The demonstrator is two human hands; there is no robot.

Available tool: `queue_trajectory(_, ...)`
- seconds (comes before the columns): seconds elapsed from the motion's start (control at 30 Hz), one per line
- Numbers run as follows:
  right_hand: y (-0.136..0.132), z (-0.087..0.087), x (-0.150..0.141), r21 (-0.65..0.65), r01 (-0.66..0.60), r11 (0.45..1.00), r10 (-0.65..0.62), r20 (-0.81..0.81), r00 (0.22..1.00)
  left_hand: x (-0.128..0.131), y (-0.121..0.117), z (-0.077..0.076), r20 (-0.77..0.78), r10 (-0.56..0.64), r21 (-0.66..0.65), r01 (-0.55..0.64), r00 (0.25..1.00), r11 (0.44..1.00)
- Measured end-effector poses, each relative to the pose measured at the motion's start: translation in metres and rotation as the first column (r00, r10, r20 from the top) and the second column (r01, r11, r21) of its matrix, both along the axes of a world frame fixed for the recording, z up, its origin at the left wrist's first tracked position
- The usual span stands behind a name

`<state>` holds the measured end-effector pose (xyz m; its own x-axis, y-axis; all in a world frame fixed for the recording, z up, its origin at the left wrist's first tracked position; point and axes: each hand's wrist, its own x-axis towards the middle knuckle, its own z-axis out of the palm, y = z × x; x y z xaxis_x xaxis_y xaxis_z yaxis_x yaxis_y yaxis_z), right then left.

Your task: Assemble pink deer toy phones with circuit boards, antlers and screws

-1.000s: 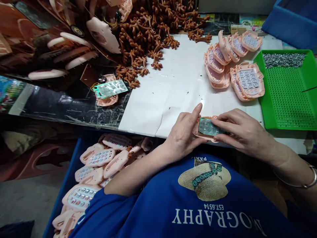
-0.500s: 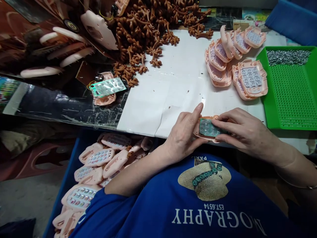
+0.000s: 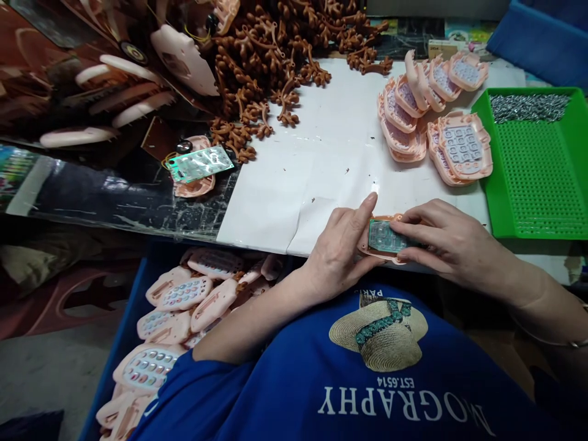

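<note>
At the table's front edge my left hand [image 3: 342,248] grips the left end of a pink plastic shell [image 3: 364,244], its index finger pointing up and away. Inside that shell lies a green circuit board [image 3: 384,236] with a shiny clear film over it. My right hand [image 3: 436,239] pinches the right end of the board, thumb below and fingers on top. The right part of board and shell is hidden under these fingers. Beyond my hands stands a stack of pink shells [image 3: 459,150] with grey keypads in them.
A green tray [image 3: 528,177] with many small screws [image 3: 528,107] is on the right. Brown branch-like plastic parts [image 3: 261,61] are heaped at the back. A wired board [image 3: 202,164] lies left. Below it, a blue bin [image 3: 120,318] holds finished-looking pink toy phones [image 3: 186,293].
Hardly anything differs. My hands keep the same grip on shell and board, and the right hand has shifted very slightly left. The view has moved a little.
</note>
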<state>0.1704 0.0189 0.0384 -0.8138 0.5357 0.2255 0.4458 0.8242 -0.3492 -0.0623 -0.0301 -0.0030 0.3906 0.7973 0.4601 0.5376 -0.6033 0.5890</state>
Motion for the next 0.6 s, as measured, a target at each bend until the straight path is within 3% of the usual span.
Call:
queue_trajectory(0.2,-0.001,0.0,-0.004,-0.055,0.037,0.998,-0.038,-0.012,0.999,0.007,0.004,0.013,-0.236,-0.143,0.048,0.158,0.961,0.986)
queue_trajectory(0.37,0.001,-0.004,-0.009,-0.12,0.072,0.99,-0.078,-0.042,0.996,0.015,0.012,0.004,-0.188,-0.124,0.179,0.158,0.974,0.971)
queue_trajectory(0.5,-0.007,-0.002,-0.004,-0.109,0.068,0.992,-0.082,-0.131,0.988,0.013,0.015,-0.002,-0.178,-0.156,0.183,0.188,0.972,0.965)
queue_trajectory(0.57,-0.014,0.005,0.011,-0.082,0.144,0.986,-0.159,-0.224,0.961,0.012,0.015,-0.004,-0.183,-0.181,0.167,0.212,0.966,0.963)
queue_trajectory(0.6,-0.015,0.01,0.022,-0.06,0.242,0.968,-0.249,-0.302,0.92,0.011,0.015,-0.005,-0.182,-0.189,0.162,0.219,0.965,0.962)
